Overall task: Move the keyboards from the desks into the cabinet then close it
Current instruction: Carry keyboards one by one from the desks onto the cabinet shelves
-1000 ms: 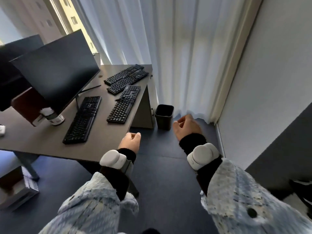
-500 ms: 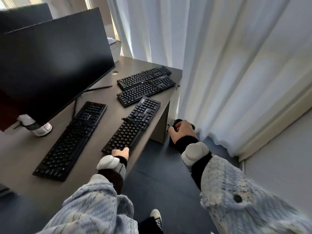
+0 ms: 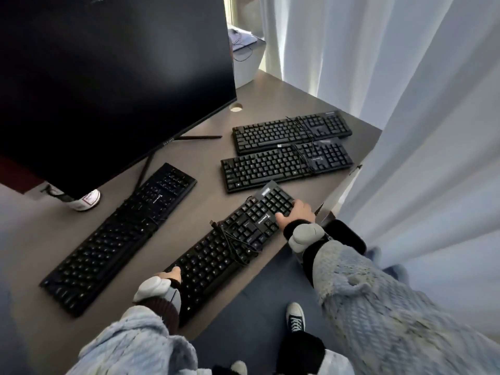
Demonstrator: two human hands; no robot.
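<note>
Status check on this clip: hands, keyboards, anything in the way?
Left hand and right hand at opposite ends of nearest keyboard, not lifted. Three other keyboards on desk. Loose cable lies across it. Cabinet not visible.

You've got a grey-brown desk (image 3: 273, 101) carrying four black keyboards. Far right: far keyboard (image 3: 292, 131) and second keyboard (image 3: 286, 163) lie parallel, long edges just beside each other, cables draped over both. Near edge — near keyboard (image 3: 230, 244) lies diagonal, its cable bundled on the keys. Left of it, left keyboard (image 3: 121, 234) runs roughly parallel, partly under the monitor (image 3: 108, 77). A white bottle (image 3: 85, 203) stands beneath the screen — a cable grommet (image 3: 236, 107) sits further back.
</note>
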